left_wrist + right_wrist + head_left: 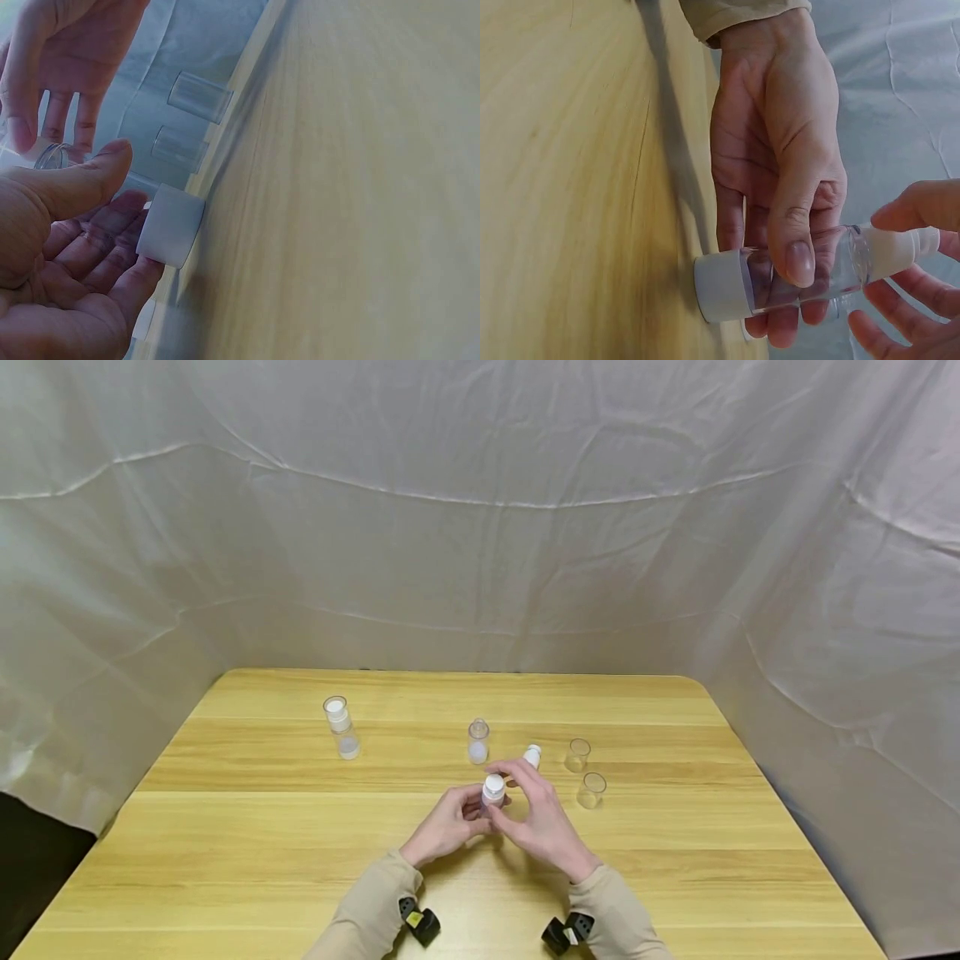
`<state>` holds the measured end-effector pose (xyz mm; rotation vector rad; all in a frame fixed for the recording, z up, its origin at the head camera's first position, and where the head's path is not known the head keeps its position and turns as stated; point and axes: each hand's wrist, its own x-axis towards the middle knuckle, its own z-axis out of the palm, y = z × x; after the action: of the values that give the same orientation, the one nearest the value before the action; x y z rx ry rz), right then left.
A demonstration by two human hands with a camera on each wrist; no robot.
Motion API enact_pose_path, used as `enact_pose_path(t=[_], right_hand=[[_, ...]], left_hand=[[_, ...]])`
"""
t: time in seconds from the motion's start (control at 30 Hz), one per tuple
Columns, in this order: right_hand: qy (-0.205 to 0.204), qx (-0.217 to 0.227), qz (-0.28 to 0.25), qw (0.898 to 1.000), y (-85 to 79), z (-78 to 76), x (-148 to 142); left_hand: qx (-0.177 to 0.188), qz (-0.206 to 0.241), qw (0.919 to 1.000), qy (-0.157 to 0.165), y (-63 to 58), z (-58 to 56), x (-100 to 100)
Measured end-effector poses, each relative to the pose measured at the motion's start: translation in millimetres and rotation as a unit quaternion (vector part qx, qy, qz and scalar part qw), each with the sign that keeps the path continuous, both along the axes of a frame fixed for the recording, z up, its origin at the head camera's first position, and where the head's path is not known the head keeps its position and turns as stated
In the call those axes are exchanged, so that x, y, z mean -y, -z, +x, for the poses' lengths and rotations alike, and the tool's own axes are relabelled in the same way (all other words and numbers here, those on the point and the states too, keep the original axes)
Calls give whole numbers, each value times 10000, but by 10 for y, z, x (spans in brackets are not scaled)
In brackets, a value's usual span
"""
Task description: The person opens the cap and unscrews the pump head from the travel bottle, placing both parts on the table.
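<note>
A small clear bottle with a white base and white pump top (493,788) stands upright between both hands. My left hand (448,820) holds its clear body (825,262), thumb in front and fingers behind. At its top, my right hand (538,818) pinches the white collar (891,251) between thumb and fingers. In the left wrist view the white base (172,225) is at the tabletop, below the left fingers. Behind the right hand is a white pump piece (532,755), its lower part hidden by the fingers.
A clear bottle without a white top (478,742) stands behind the hands. Two clear cylindrical caps (577,755) (592,790) stand to the right. At the far left stands a capped pump bottle (341,728). A grey curtain (480,568) surrounds the wooden table (247,843).
</note>
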<state>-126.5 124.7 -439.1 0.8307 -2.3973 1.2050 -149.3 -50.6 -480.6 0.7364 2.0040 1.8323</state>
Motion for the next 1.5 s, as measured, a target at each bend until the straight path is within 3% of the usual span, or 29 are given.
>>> enact_pose_path(t=[0.33, 0.57, 0.9, 1.17, 1.5], right_hand=[[359, -304, -80, 9989, 19, 0, 29], [87, -51, -77, 9999, 13, -7, 1], [300, -130, -77, 9994, 21, 0, 27], [9, 73, -32, 10000, -6, 1, 1], [401, -140, -47, 9991, 47, 3, 41]], left_hand=[[78, 5, 10000, -41, -1, 5, 3], [40, -98, 9999, -55, 3, -1, 5], [-3, -191, 9998, -112, 2, 2, 7], [-69, -90, 9999, -38, 2, 2, 10], [65, -41, 9999, -65, 2, 2, -3]])
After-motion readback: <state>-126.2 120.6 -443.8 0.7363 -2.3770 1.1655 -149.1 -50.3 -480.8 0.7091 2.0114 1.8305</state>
